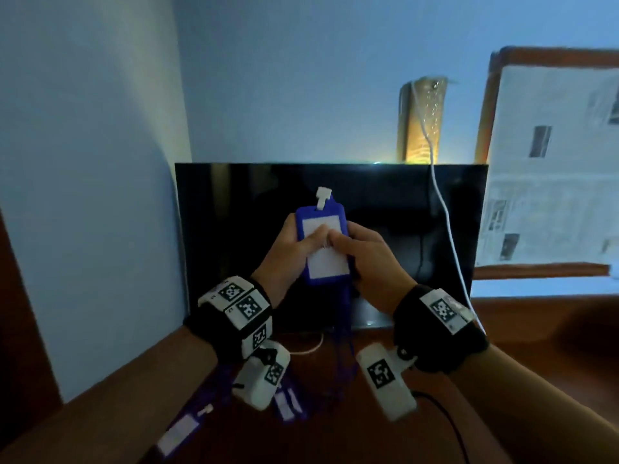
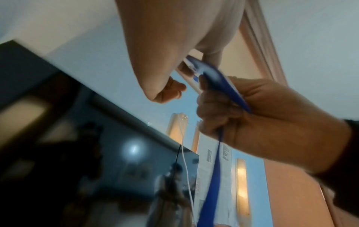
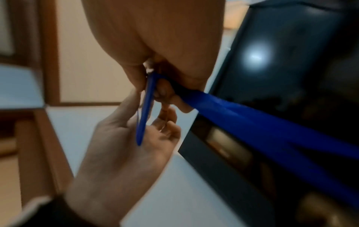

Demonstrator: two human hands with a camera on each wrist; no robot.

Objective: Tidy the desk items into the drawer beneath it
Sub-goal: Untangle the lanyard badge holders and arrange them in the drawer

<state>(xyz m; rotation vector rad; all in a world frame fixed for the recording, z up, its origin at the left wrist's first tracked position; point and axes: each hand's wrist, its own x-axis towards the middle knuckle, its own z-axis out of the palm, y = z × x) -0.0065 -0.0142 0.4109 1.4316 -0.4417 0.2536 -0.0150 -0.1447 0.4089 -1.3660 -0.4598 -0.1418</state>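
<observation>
I hold a blue badge holder [image 1: 321, 242] with a white card in it upright in front of the screen. My left hand [image 1: 301, 241] grips its left edge, with the thumb across the card. My right hand [image 1: 351, 249] grips the right edge, thumb on the card too. The left wrist view shows the badge holder [image 2: 219, 81] edge-on between the fingers. Its blue lanyard [image 1: 348, 333] hangs down toward the desk and runs out of my right hand [image 3: 170, 86] as the wide lanyard [image 3: 262, 122]. Two more blue badge holders lie on the desk, one at the lower left [image 1: 182, 430] and one [image 1: 288, 401] partly hidden under my left wrist camera.
A dark monitor [image 1: 385, 195] stands at the back of the wooden desk [image 1: 110, 400]. A white cable [image 1: 445, 212] hangs across its right side. A newspaper-covered window [image 1: 549, 162] is at the right, and a wall [image 1: 83, 162] is close on the left.
</observation>
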